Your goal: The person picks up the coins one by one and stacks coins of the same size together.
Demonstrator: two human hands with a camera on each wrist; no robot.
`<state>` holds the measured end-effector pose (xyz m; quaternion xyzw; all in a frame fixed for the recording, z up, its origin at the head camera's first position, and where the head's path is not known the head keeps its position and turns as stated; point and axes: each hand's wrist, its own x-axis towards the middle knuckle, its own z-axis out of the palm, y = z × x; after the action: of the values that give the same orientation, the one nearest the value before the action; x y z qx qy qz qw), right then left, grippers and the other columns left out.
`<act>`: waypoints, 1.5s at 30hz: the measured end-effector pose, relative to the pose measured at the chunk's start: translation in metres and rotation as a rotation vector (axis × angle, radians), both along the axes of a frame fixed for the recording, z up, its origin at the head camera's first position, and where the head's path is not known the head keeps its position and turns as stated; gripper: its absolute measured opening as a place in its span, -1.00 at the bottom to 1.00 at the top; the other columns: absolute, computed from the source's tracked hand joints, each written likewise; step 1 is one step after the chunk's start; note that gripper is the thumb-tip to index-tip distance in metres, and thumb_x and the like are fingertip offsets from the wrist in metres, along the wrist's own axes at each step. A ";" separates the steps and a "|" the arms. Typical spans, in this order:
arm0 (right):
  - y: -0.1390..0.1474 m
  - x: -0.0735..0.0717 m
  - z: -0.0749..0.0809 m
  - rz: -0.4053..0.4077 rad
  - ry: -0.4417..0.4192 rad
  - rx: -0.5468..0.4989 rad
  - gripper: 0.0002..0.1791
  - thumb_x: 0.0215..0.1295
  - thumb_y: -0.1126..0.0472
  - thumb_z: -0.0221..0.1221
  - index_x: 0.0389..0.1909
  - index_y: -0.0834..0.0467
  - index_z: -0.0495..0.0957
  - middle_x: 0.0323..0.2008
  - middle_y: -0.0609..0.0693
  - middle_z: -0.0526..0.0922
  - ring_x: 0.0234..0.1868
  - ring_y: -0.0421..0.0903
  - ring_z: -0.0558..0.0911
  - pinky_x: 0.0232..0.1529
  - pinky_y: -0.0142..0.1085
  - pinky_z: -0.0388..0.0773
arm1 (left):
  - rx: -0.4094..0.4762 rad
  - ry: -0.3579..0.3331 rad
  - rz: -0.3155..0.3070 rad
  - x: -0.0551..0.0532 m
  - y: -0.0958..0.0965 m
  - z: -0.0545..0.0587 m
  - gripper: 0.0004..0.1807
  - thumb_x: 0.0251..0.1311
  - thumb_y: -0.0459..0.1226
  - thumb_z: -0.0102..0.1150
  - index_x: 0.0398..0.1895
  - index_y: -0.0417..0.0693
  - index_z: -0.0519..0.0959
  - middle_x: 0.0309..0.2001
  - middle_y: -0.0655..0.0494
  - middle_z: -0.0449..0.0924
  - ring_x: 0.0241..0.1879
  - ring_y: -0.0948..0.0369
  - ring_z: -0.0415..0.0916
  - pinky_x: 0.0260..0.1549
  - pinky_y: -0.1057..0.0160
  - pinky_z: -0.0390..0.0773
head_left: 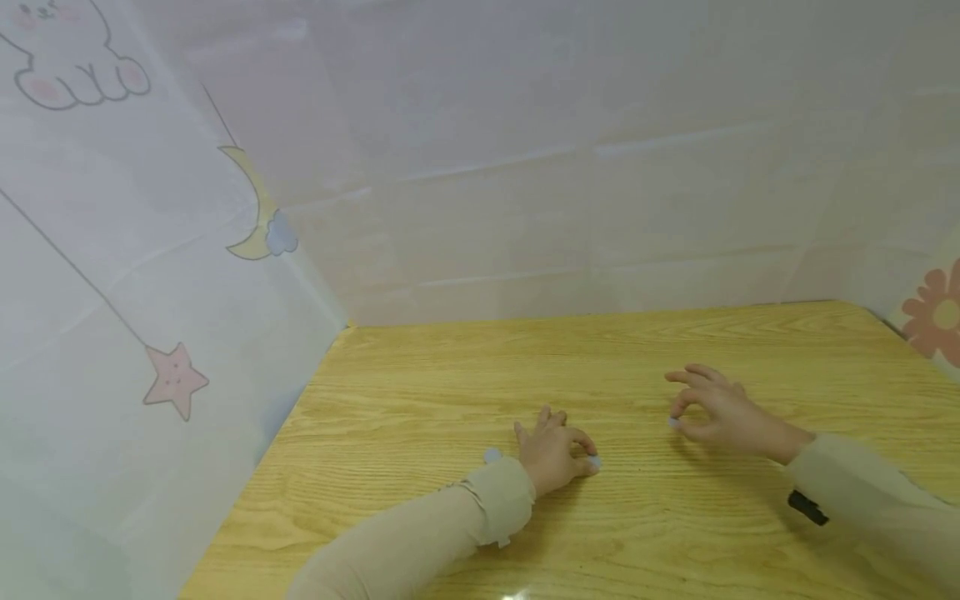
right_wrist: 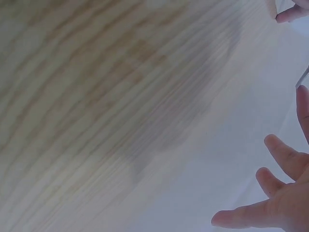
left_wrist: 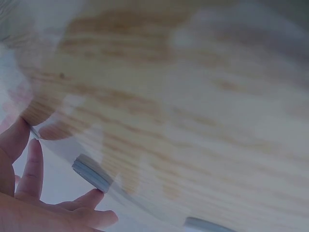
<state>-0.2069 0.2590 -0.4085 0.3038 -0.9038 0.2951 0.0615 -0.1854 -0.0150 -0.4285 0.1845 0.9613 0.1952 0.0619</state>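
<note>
My left hand [head_left: 549,457] is low over the wooden table, pinching a small pale grey disc [head_left: 594,462] between thumb and index finger, its other fingers spread. In the left wrist view that disc [left_wrist: 35,132] shows edge-on as a thin sliver. To the right, my right hand [head_left: 723,414] pinches another small pale piece [head_left: 673,422], the remaining fingers extended. Only a thin edge of this piece [right_wrist: 302,77] appears in the right wrist view. A further pale disc [head_left: 492,456] lies on the table beside the left wrist.
The wood-grain table [head_left: 420,375] meets a pale wall sheet [head_left: 480,225] at its back and left edges. The left wrist view shows a thick grey piece [left_wrist: 91,174] near the fingertips and another grey piece [left_wrist: 208,224] at the bottom. A dark object [head_left: 807,507] sits under the right sleeve.
</note>
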 end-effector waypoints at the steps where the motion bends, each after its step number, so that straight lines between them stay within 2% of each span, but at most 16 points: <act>1: -0.001 0.000 0.000 0.003 0.000 -0.002 -0.77 0.11 0.33 0.37 -0.46 -0.05 0.54 0.19 0.46 0.35 0.25 0.53 0.09 -0.17 0.68 -0.11 | 0.000 -0.001 0.000 0.000 0.000 0.000 -0.83 0.06 0.00 0.36 -0.27 0.28 0.69 0.39 -0.06 0.28 0.46 -0.10 -0.01 0.21 -0.46 -0.02; 8: -0.013 0.004 0.000 0.023 -0.033 -0.010 -0.79 0.13 0.31 0.36 -0.45 -0.04 0.54 0.20 0.46 0.34 0.27 0.54 0.07 -0.15 0.69 -0.16 | -0.001 -0.009 -0.003 0.001 0.000 0.001 -0.82 0.07 0.00 0.36 -0.26 0.26 0.69 0.39 -0.08 0.27 0.45 -0.13 -0.01 0.20 -0.47 -0.01; 14: -0.027 0.006 0.001 0.043 0.007 0.021 -0.79 0.11 0.26 0.40 -0.48 -0.06 0.55 0.18 0.44 0.39 0.25 0.53 0.11 -0.21 0.70 -0.09 | -0.006 -0.007 -0.009 0.001 0.001 0.001 -0.81 0.07 0.00 0.36 -0.25 0.26 0.69 0.38 -0.07 0.28 0.45 -0.13 0.00 0.19 -0.48 -0.01; 21: -0.042 0.009 0.000 0.074 0.022 0.061 -0.75 0.12 0.24 0.39 -0.52 -0.12 0.52 0.17 0.41 0.42 0.26 0.52 0.13 -0.19 0.70 -0.09 | -0.015 -0.027 -0.002 -0.001 0.001 0.000 -0.79 0.08 0.01 0.34 -0.22 0.27 0.69 0.40 -0.07 0.26 0.45 -0.15 -0.03 0.19 -0.48 -0.03; 33: -0.046 0.009 -0.004 0.075 0.011 0.071 -0.73 0.09 0.26 0.41 -0.52 -0.11 0.51 0.18 0.40 0.41 0.27 0.53 0.12 -0.20 0.70 -0.12 | -0.012 -0.027 -0.008 0.003 0.002 0.006 -0.78 0.08 0.00 0.34 -0.20 0.25 0.69 0.39 -0.09 0.27 0.44 -0.17 -0.02 0.18 -0.49 -0.02; 42: -0.056 0.012 -0.005 0.084 -0.020 0.050 -0.73 0.09 0.26 0.40 -0.53 -0.10 0.50 0.20 0.41 0.40 0.29 0.54 0.08 -0.15 0.70 -0.19 | -0.003 -0.022 -0.004 0.001 0.001 0.005 -0.78 0.07 0.00 0.35 -0.21 0.23 0.70 0.38 -0.11 0.28 0.44 -0.19 0.00 0.17 -0.50 -0.02; 45: -0.058 0.012 -0.008 0.088 -0.004 0.086 -0.72 0.08 0.25 0.41 -0.54 -0.11 0.49 0.19 0.40 0.41 0.28 0.55 0.11 -0.16 0.70 -0.16 | -0.004 -0.030 0.000 0.001 0.001 0.005 -0.78 0.08 0.00 0.35 -0.21 0.24 0.69 0.39 -0.11 0.27 0.44 -0.18 -0.01 0.18 -0.49 -0.03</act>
<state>-0.1945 0.2006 -0.4166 0.3452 -0.9015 0.2590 0.0335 -0.1847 -0.0144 -0.4236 0.1816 0.9606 0.1961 0.0769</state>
